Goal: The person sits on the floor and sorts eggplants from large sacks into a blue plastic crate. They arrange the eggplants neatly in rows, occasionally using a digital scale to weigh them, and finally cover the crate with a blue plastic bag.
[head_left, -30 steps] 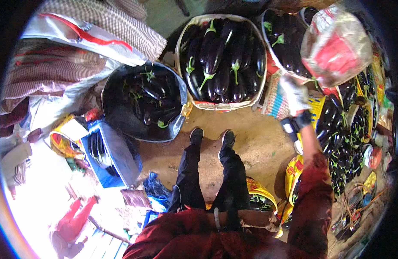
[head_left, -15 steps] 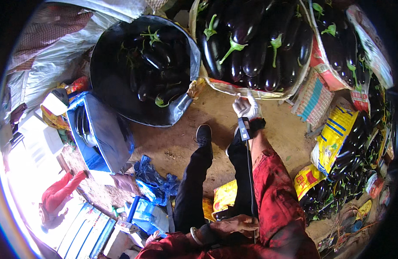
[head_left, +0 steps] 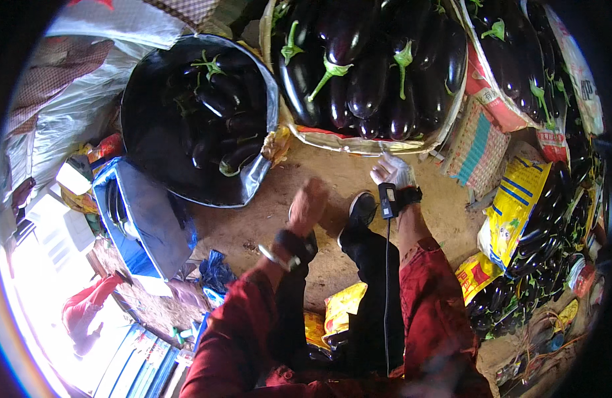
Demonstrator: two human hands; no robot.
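My right hand [head_left: 393, 172], whitish over the fingers and palm, is just under the front rim of a large sack [head_left: 359, 143] packed with glossy dark purple eggplants [head_left: 369, 86]. Its fingers are loosely bent and apart, with nothing seen in them; whether a fingertip touches the rim is unclear. A small device [head_left: 388, 200] is strapped to that wrist. Smeared by motion, my left hand [head_left: 310, 200] is over the dirt floor, in front of a black tub [head_left: 186, 192] with several eggplants inside. Its fingers cannot be made out. A bracelet is on the left wrist.
More eggplant sacks stand at the right, including a yellow bag [head_left: 518, 199]. Beside them leans a woven panel with a teal stripe [head_left: 475, 149]. At the left is a blue-lined box [head_left: 153, 222]. A person in red [head_left: 87, 305] is at the far left.
My left hand has risen from near my waist and reached forward. My right hand has shifted right along the sack's rim and its fingers have loosened. The view has shifted slightly.
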